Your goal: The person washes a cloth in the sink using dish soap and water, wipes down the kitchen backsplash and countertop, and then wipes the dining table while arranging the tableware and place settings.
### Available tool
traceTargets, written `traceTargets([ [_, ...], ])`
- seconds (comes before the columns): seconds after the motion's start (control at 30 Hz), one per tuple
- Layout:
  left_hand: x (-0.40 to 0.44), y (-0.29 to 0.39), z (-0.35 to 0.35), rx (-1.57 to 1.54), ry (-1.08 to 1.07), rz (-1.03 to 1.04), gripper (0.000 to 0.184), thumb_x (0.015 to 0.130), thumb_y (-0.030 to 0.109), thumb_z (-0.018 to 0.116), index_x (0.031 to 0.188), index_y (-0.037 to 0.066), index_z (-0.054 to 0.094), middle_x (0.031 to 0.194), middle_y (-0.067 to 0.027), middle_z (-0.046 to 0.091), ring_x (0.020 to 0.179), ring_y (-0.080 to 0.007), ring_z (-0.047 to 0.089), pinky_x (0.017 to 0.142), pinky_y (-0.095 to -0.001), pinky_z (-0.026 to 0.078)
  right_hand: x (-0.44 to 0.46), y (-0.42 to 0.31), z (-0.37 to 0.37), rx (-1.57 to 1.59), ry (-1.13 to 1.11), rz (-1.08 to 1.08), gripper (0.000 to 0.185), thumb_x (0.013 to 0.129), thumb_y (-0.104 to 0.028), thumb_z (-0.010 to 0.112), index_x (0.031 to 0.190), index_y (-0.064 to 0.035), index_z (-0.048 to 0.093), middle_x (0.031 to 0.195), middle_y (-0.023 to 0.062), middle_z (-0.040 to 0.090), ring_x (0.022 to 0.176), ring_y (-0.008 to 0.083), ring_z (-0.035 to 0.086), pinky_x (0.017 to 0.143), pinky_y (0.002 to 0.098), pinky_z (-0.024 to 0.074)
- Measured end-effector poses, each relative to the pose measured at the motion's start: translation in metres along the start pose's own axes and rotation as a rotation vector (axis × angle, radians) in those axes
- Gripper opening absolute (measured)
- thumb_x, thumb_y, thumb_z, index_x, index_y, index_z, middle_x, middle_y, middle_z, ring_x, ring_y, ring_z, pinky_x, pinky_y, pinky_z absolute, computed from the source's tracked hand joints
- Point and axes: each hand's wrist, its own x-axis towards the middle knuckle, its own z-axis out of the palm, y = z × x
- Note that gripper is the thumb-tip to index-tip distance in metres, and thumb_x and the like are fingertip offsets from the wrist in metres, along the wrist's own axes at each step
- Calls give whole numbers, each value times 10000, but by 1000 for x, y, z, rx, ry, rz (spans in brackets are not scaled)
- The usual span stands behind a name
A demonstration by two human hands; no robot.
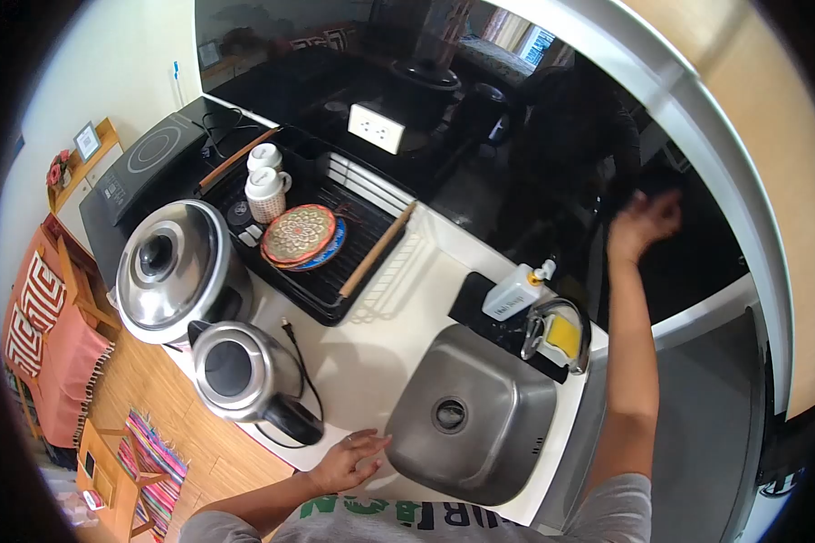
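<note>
My left hand (349, 463) rests at the counter's front edge, left of the steel sink (480, 443), with its fingers spread and nothing in them. Close to it is the black handle of an electric kettle (233, 371). My right hand (643, 226) is raised on the right, in front of the glossy black wall panel (552, 136). Its fingers are apart and hold nothing; whether they touch the panel I cannot tell. Below and left of that hand stand a white soap bottle (513, 291) and a yellow sponge (563, 336) in a metal holder beside the faucet area.
A black dish rack (358, 226) holds white cups (265, 195) and patterned plates (299, 235). Left of it are a large lidded steel pot (174, 270) and an induction cooktop (149, 154). A power cord (301, 357) lies by the kettle. An outlet (376, 128) is on the wall.
</note>
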Motion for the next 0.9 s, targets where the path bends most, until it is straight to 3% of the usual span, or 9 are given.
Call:
traceTargets([
  [0.13, -32, -33, -24, -93, -73, -58, 452, 907, 267, 550, 1310, 71, 491, 1252, -155, 550, 1228, -324, 454, 1023, -409, 367, 9, -179, 61, 86, -149, -51, 780, 782, -69, 612, 1422, 26, 177, 1330, 347, 296, 1204, 464, 347, 997, 547, 264],
  [0.23, -54, -57, -42, -166, -179, -233, 348, 936, 269, 512, 1215, 69, 566, 980, -132, 634, 937, -229, 598, 813, -325, 473, 28, -316, 102, 284, -343, 100, 854, 745, -64, 622, 1433, 13, 122, 1406, 304, 169, 1227, 478, 271, 927, 624, 273],
  [0.37, -60, -29, -103, -243, -429, -540, 294, 928, 263, 564, 1113, 47, 641, 1040, -85, 657, 905, -163, 604, 833, -270, 455, 51, -455, 168, 346, -347, 34, 867, 712, -132, 655, 1425, -1, 180, 1413, 254, 185, 1233, 438, 272, 942, 587, 275],
  [0.5, -83, -78, -72, -686, -31, -413, 299, 942, 284, 552, 1137, 76, 641, 1070, -40, 654, 991, -136, 588, 883, -256, 439, 20, -538, 226, 321, -310, -77, 689, 829, -128, 526, 1433, -31, 210, 1449, 199, 218, 1245, 362, 322, 984, 551, 275],
  [0.57, -79, -90, -65, -646, 16, -185, 361, 953, 321, 521, 1199, 67, 597, 1156, -32, 622, 1052, -127, 569, 911, -267, 434, 1, -528, 218, 234, -385, -96, 582, 888, -170, 439, 1427, -40, 260, 1465, 151, 262, 1272, 303, 334, 977, 501, 287],
  [0.6, -89, -89, -60, -887, -70, -536, 410, 964, 341, 488, 1245, 47, 541, 1236, -44, 574, 1096, -133, 553, 913, -291, 448, -5, -510, 212, 249, -354, -168, 563, 883, -152, 434, 1415, -52, 280, 1437, 151, 289, 1238, 305, 356, 950, 492, 304],
  [0.67, -92, -116, -58, -843, -233, -609, 406, 969, 333, 474, 1246, 41, 529, 1230, -58, 570, 1092, -144, 558, 904, -300, 459, -10, -460, 191, 186, -293, -284, 517, 877, -135, 422, 1384, -76, 338, 1377, 134, 361, 1176, 298, 408, 876, 465, 344],
  [0.77, -81, -65, -84, -957, -27, -579, 293, 948, 139, 486, 1203, 7, 539, 1147, -122, 587, 910, -199, 635, 722, -305, 544, -16, -341, 133, 134, -392, -375, 522, 867, -90, 410, 1383, -69, 336, 1337, 174, 398, 1166, 342, 447, 895, 508, 378],
  [0.9, -81, -84, -76, -835, -63, -627, 459, 968, 163, 453, 1396, 37, 343, 1217, -120, 560, 946, -231, 610, 750, -343, 556, -5, -159, 32, -129, -555, -424, 627, 791, -57, 597, 1367, -65, 349, 1313, 185, 431, 1131, 354, 485, 874, 479, 411],
])
